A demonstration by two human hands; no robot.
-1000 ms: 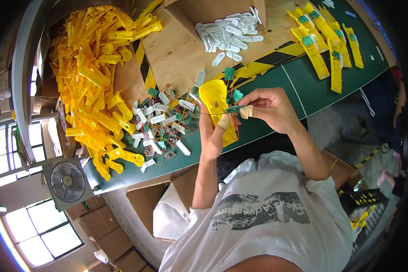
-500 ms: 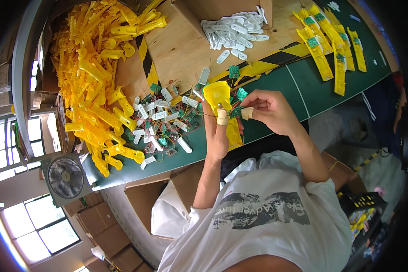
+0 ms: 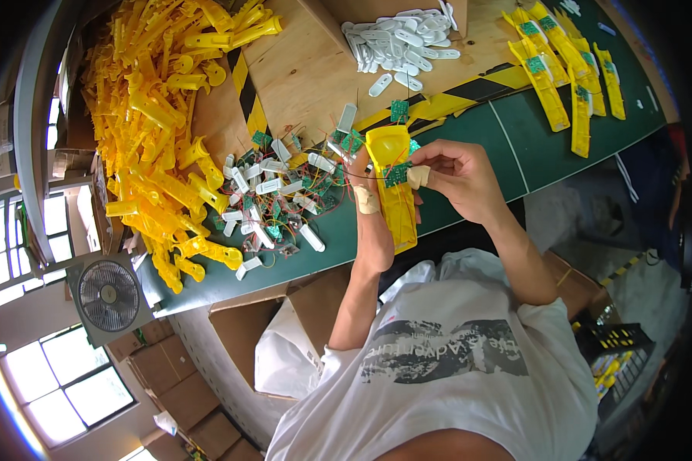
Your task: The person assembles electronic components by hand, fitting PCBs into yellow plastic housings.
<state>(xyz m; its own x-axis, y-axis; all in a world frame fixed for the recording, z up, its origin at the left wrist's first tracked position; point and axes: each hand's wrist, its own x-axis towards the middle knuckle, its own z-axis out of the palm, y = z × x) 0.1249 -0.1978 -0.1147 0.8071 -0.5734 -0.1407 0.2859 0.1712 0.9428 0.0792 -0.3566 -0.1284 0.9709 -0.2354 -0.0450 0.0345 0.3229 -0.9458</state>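
Note:
My left hand is closed round a long yellow plastic shell, holding it tilted above the green table edge with its hollow side up. Between the taped thumb and fingers of my right hand is pinched a small green circuit board, held over the shell's upper part. A dark wire runs from the board toward my left thumb. Just left of my left hand lies a tangle of white plastic pieces with green boards and thin red and black wires.
A big heap of yellow shells covers the table's left. White oval pieces spill from a cardboard box at the back. Several shells with boards fitted lie far right. A fan stands left; an open carton sits below the table edge.
The yellow shell has turned so more of its inside and length shows. My left thumb has shifted off its middle to the left side. The board remains in my right fingers.

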